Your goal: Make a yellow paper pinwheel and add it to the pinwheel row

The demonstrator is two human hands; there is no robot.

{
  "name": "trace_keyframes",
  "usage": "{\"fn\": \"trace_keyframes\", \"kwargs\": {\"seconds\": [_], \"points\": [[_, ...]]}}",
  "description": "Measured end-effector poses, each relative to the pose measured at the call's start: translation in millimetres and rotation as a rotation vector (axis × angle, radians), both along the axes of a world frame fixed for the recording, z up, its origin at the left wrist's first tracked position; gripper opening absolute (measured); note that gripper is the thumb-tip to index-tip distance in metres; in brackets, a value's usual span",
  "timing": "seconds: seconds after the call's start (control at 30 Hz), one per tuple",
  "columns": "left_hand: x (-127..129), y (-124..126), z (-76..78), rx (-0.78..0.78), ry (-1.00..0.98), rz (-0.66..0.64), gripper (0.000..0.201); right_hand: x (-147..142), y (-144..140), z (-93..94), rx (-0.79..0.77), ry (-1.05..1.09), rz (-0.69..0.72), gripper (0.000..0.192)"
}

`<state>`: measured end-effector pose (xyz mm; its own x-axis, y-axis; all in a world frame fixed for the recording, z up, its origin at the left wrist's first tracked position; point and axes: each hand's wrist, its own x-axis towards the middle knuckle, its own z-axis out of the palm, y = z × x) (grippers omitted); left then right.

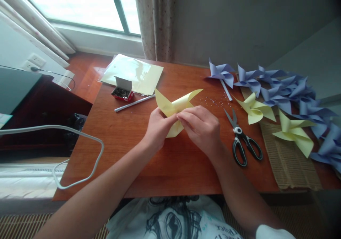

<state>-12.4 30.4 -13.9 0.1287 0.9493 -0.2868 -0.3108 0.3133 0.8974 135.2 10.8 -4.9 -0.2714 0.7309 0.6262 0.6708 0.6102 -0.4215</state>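
A yellow paper pinwheel [174, 106], partly folded, lies on the brown wooden table [170, 168] at its middle. My left hand [157, 127] pinches the pinwheel's centre from the left. My right hand [202, 127] presses on the same centre from the right, fingertips meeting the left hand's. Two points of the yellow paper stick up behind my hands, and one shows below between them.
Black-handled scissors [242, 139] lie right of my right hand. A thin white stick [134, 103], an open red box of pins [122, 91] and a yellow sheet [133, 74] lie at the back left. Finished purple pinwheels [279, 84] and yellow pinwheels [294, 132] cover the right side, over a woven mat [290, 164].
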Motion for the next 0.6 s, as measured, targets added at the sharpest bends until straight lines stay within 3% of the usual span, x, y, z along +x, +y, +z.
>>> {"fn": "trace_keyframes", "kwargs": {"seconds": [0.23, 0.6], "points": [[0.3, 0.0, -1.1, -0.011, -0.031, 0.021, 0.04, -4.7, 0.2, -0.7, 0.041, -0.002, -0.041, 0.013], [0.4, 1.1, -3.2, 0.035, -0.039, 0.061, 0.034, -6.6, 0.0, -1.4, 0.018, -0.027, 0.005, 0.018]]}}
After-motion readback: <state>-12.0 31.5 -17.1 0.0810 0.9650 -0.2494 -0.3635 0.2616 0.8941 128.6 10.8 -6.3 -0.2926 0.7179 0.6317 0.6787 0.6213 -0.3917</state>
